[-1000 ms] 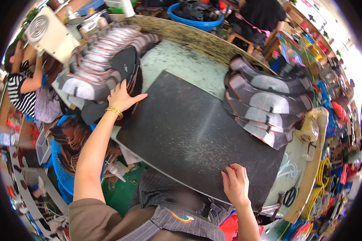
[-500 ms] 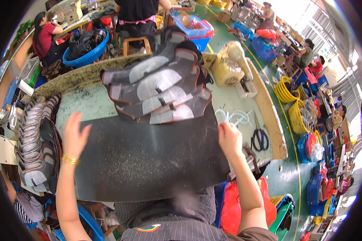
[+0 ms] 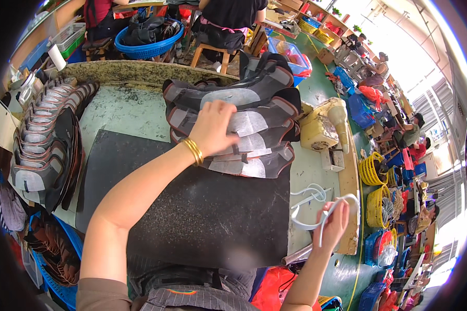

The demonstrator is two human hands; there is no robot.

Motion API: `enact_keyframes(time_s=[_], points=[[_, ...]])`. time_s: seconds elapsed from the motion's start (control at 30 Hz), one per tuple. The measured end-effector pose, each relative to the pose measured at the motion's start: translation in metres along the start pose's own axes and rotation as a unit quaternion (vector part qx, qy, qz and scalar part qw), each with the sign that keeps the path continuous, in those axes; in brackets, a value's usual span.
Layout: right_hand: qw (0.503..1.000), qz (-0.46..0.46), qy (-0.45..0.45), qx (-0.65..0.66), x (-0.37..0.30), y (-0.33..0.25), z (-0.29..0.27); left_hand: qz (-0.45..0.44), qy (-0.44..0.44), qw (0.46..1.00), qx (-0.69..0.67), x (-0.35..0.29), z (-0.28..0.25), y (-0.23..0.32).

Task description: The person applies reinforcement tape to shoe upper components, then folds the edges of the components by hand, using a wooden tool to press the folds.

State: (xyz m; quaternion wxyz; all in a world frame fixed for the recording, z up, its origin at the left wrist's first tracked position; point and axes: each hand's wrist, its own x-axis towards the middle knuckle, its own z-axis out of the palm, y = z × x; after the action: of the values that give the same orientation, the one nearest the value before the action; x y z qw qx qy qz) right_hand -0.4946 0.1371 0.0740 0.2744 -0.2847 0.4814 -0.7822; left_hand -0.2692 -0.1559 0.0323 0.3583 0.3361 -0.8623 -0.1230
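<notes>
My left hand (image 3: 215, 127) is over the middle of a fanned pile of dark shoe-upper pieces (image 3: 277, 101), which have pale grey patches and reddish edges. Its fingers and thumb are apart with nothing between them; whether the fingertips touch the pile I cannot tell. Over at the right, my right hand (image 3: 338, 223) is closed on a narrow whitish strip (image 3: 307, 226) that loops up over the fingers. More pale strip (image 3: 311, 191) lies coiled on the table just beyond that hand. Below the pile lies a black work mat (image 3: 192, 217) dusted with light specks.
Another row of overlapping upper pieces (image 3: 36, 137) stands at the left. A yellowish glue-stained container (image 3: 316, 129) is at the table's right side. A tool handle (image 3: 298, 254) lies by the mat's right corner. Blue baskets (image 3: 148, 49) and co-workers are beyond the table.
My left hand has gone from left of the mat to over the upper pieces. My right hand has moved right and nearer, lifting the whitish strip. The whole view has shifted.
</notes>
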Motion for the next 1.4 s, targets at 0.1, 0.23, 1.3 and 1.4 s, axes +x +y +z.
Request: enact_keyframes(time_s=[0.1, 0.23, 1.3, 1.4], points=[[0.993, 0.083, 0.073, 0.031, 0.005, 0.031, 0.004, -0.087, -0.054, 0.995, -0.019, 0.020, -0.003, 0.000], [0.988, 0.133, -0.011, 0.081, -0.005, 0.042, 0.029, -0.052, -0.067, 0.992, 0.096, 0.016, -0.007, 0.026], [0.984, -0.140, 0.042, 0.100, -0.034, -0.037, 0.021, 0.018, -0.259, 0.959, -0.113, -0.063, 0.074, 0.135], [0.885, 0.030, -0.045, 0.463, -0.065, -0.050, 0.017, 0.106, -0.110, 0.988, -0.039, -0.099, 0.010, 0.150]])
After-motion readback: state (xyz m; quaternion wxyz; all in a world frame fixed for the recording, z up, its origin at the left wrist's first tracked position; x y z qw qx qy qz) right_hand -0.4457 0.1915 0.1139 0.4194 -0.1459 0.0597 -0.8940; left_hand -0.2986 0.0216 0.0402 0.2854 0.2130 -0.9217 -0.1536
